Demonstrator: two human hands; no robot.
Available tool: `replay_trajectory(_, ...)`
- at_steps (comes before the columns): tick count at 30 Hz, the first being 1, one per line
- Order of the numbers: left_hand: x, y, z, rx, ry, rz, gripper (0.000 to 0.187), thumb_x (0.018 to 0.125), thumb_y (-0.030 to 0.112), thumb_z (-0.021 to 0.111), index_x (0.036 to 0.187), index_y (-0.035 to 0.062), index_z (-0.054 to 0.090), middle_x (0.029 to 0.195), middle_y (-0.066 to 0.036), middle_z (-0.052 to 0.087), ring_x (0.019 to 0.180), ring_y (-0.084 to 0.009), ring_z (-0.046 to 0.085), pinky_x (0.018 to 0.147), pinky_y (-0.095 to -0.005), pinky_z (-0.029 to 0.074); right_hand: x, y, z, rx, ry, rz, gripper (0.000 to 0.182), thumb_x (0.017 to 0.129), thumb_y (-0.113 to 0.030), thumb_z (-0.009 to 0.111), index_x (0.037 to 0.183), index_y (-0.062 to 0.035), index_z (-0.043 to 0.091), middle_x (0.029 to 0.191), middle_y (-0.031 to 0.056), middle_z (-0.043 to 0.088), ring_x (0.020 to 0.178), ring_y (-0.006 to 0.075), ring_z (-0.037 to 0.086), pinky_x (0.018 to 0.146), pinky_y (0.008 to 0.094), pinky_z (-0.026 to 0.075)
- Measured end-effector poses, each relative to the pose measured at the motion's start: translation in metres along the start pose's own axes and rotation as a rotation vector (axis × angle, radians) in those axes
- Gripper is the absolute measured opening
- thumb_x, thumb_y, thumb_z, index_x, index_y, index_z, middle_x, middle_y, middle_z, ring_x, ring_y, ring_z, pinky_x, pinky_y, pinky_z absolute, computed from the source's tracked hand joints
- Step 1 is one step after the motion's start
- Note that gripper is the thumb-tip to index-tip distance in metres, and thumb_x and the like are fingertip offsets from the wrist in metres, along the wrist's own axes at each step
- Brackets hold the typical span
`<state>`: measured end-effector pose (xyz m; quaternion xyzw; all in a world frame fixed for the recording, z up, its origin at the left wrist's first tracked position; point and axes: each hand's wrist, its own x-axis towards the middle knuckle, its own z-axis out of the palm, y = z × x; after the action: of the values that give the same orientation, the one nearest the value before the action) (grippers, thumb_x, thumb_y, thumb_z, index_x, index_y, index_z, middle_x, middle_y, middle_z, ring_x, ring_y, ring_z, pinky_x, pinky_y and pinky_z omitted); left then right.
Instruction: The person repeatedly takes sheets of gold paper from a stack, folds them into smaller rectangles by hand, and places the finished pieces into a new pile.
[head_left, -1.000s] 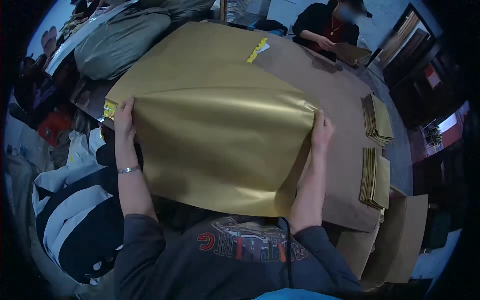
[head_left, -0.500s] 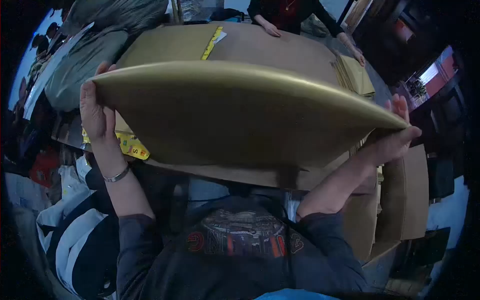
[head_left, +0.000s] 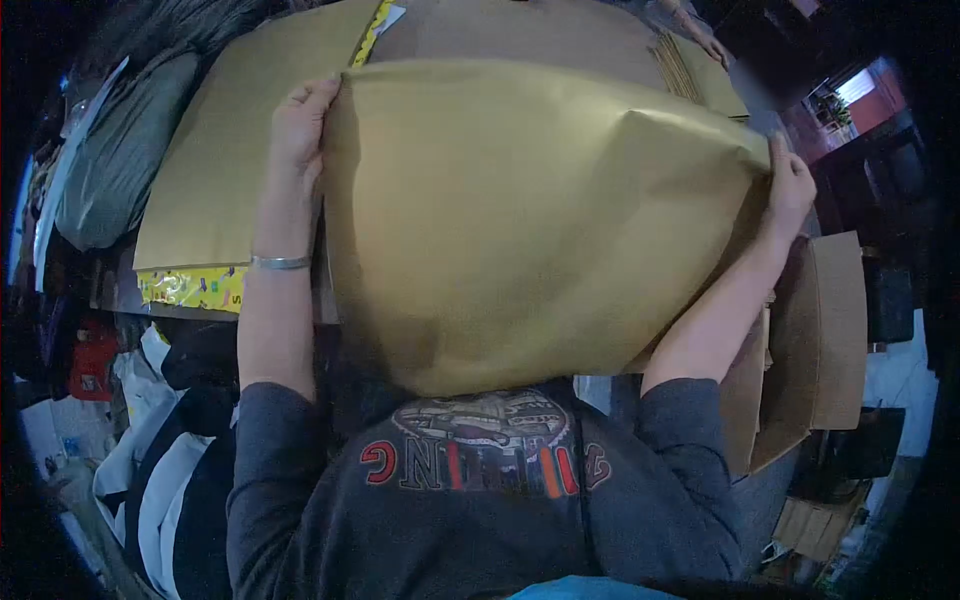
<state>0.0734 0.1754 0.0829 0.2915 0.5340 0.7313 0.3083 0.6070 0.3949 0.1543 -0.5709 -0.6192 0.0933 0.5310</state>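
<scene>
A large sheet of golden-brown kraft paper (head_left: pixel 500 220) hangs in front of my chest, its top edge stretched between my hands. My left hand (head_left: pixel 303 125) pinches the top left corner. At the top right corner, my right hand (head_left: pixel 790 187) grips the edge, and creases run through the paper near it. The sheet's lower edge droops close to my shirt. Left of it, a flat golden-brown sheet (head_left: pixel 235 150) lies on the table, with a yellow printed strip (head_left: pixel 195 288) showing along its near edge.
A stack of folded brown paper (head_left: pixel 705 75) lies at the table's far right, with another person's hand (head_left: pixel 715 48) beside it. An open cardboard box (head_left: pixel 835 330) stands at my right. Grey-green wrapped bundles (head_left: pixel 125 150) sit at the left; black and white bags (head_left: pixel 170 490) lie below.
The paper has tipped from nearly edge-on to hanging with its broad face visible. My left hand has moved right and up, and my right hand slightly left and up.
</scene>
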Motion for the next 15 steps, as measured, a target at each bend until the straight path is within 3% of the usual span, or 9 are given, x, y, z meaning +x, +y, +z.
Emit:
replay_trajectory(2,0.015,-0.036,0.010,0.179,0.029,-0.129,0.023,0.089,0.026,0.071,0.094,0.0045,0.064,0.083,-0.001,0.066,0.073,-0.0092,0.060,0.067,-0.0239,0.050,0.001,0.037,0.040,0.023,-0.120,0.129,0.053,0.079,-0.048,0.074,0.076,0.0043,0.066,0.072,0.0075,0.062,0.069,0.0167,0.053,0.068,0.0342,0.044)
replay_trajectory(5,0.031,-0.097,0.018,0.125,0.043,-0.244,0.025,0.089,0.028,0.070,0.093,0.0048,0.064,0.085,-0.002,0.065,0.074,-0.0100,0.059,0.068,-0.0252,0.049,-0.004,0.075,0.086,-0.200,-0.187,0.212,0.059,0.082,-0.051,0.070,0.075,0.0066,0.064,0.071,0.0093,0.061,0.070,0.0177,0.052,0.069,0.0351,0.044)
replay_trajectory(6,0.039,-0.110,0.022,0.115,0.080,-0.259,0.024,0.089,0.028,0.070,0.092,0.0051,0.063,0.084,-0.001,0.065,0.074,-0.0102,0.058,0.068,-0.0257,0.048,-0.002,0.092,0.102,-0.154,-0.182,0.198,0.055,0.086,-0.048,0.067,0.082,0.0070,0.065,0.074,0.0106,0.062,0.069,0.0193,0.053,0.069,0.0347,0.044)
replay_trajectory(8,0.057,-0.134,0.021,0.108,0.131,-0.313,0.021,0.089,0.025,0.070,0.091,0.0052,0.063,0.085,-0.001,0.065,0.076,-0.0109,0.058,0.071,-0.0269,0.049,-0.001,0.104,0.114,-0.114,-0.247,0.227,0.056,0.087,-0.049,0.067,0.100,0.0057,0.067,0.093,0.0126,0.068,0.087,0.0196,0.060,0.081,0.0324,0.047)
replay_trajectory(9,0.075,-0.153,0.011,0.139,0.150,-0.306,0.019,0.089,0.023,0.070,0.091,0.0052,0.063,0.085,-0.002,0.065,0.077,-0.0106,0.059,0.072,-0.0272,0.049,-0.002,0.128,0.128,-0.058,-0.177,0.035,0.050,0.092,-0.044,0.059,0.106,0.0039,0.065,0.093,0.0197,0.066,0.090,0.0294,0.063,0.083,0.0385,0.047)
replay_trajectory(12,0.089,-0.154,0.018,0.262,0.203,-0.347,0.021,0.088,0.021,0.072,0.094,0.0027,0.065,0.089,-0.004,0.066,0.082,-0.0122,0.060,0.074,-0.0282,0.050,-0.051,0.109,0.138,-0.173,-0.326,-0.197,0.046,0.092,-0.037,0.057,0.120,-0.0002,0.059,0.122,0.0231,0.057,0.115,0.0386,0.053,0.098,0.0426,0.042)
replay_trajectory(15,0.104,-0.161,0.014,0.305,0.176,-0.356,0.027,0.090,0.024,0.069,0.099,-0.0008,0.065,0.094,-0.007,0.066,0.085,-0.0152,0.061,0.075,-0.0299,0.050,-0.125,0.037,0.133,-0.399,-0.609,-0.395,0.047,0.093,-0.036,0.057,0.128,-0.0044,0.055,0.136,0.0202,0.048,0.130,0.0366,0.040,0.108,0.0459,0.033)
